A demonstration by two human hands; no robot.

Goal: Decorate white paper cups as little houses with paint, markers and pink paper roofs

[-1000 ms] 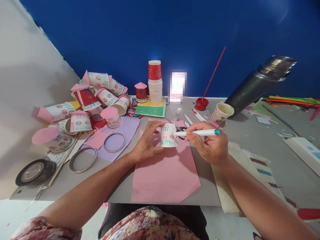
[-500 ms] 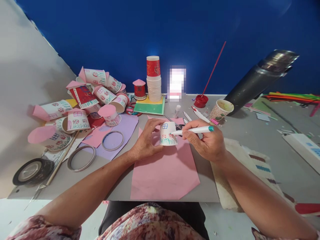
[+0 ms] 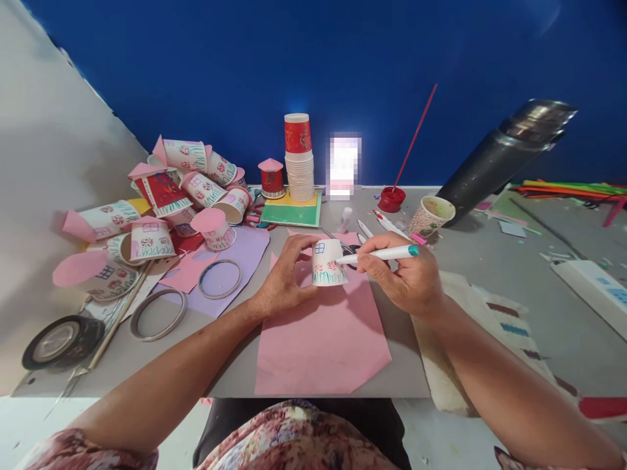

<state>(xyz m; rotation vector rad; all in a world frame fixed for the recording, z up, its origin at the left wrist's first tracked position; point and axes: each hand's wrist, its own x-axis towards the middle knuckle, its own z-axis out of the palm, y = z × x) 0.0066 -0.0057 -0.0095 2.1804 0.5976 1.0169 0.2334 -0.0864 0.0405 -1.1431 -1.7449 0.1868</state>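
My left hand (image 3: 290, 277) grips a white paper cup (image 3: 329, 254) upside down, thumb at its rim and fingers behind it. The cup bears a blue window, red flowers and green grass strokes. In my right hand (image 3: 409, 271) is a white marker with a green end (image 3: 382, 254), its tip at the cup's flowers. Beneath both lies a sheet of pink paper (image 3: 323, 346). Scissors (image 3: 350, 251), partly hidden, rest behind the cup. Close by stand a glue stick (image 3: 345, 220) and several loose markers (image 3: 366, 230).
Decorated cups with pink paper roofs (image 3: 157, 238) are heaped at the left, near tape rings (image 3: 159, 314) and a black tape roll (image 3: 61, 339). A cup stack (image 3: 300, 176) stands at the back. To the right are a patterned cup (image 3: 431, 217), a leaning black flask (image 3: 490, 166) and a cloth (image 3: 435, 365).
The cup has turned slightly in my left hand, with the drawn window shifted left. The marker tip stays at the flowers. The whole view has shifted a little.
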